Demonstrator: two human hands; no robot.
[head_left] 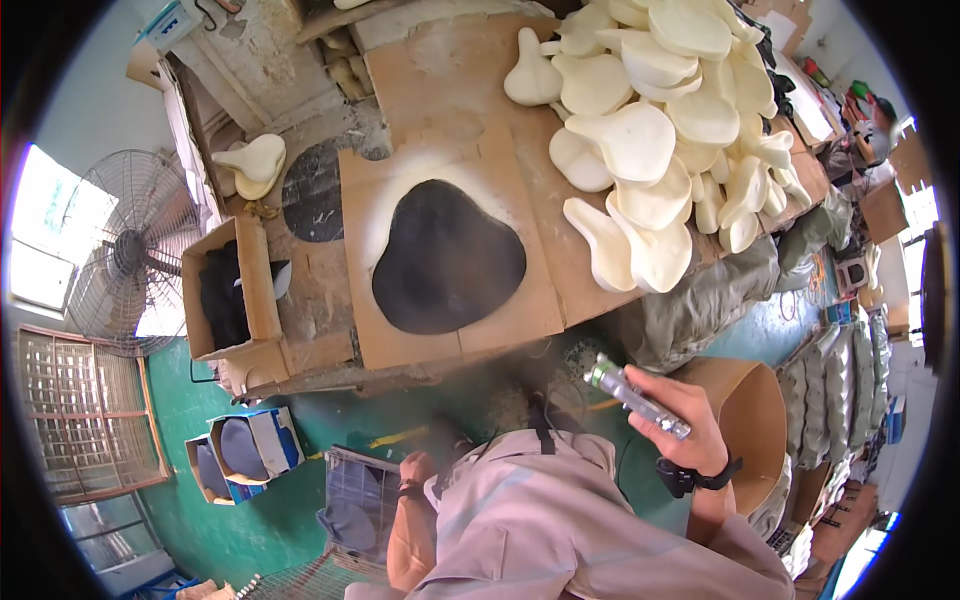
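Head view: your right hand (672, 415) is clenched around a metal spray gun (636, 397), nozzle aimed toward 11 o'clock at the bench; a faint haze hangs between nozzle and bench edge

Left hand (412, 470) hangs low at 7 o'clock beside your trouser leg, just above a wire crate (358, 495); whether it is open or curled, I cannot tell

Work piece: one black saddle-shaped cover (447, 256) lies flat on a cardboard sheet (520, 320) at bench centre, dead ahead at 12 o'clock. A pale overspray halo rings its upper and left edges, so I judge this piece coated or nearly so

Waiting stock: a heap of cream foam saddle pads (660, 110) sits at 1 to 2 o'clock on the same bench, touching one another, none paired with a cover yet; this looks like the bulk of what remains

Two more cream pads (255, 160) rest at 10 o'clock. An open carton (255, 290) at 9 o'clock holds dark pieces; blue boxes (250, 450) on the floor at 8 o'clock hold more

Standing fan (125, 250) at 9 o'clock
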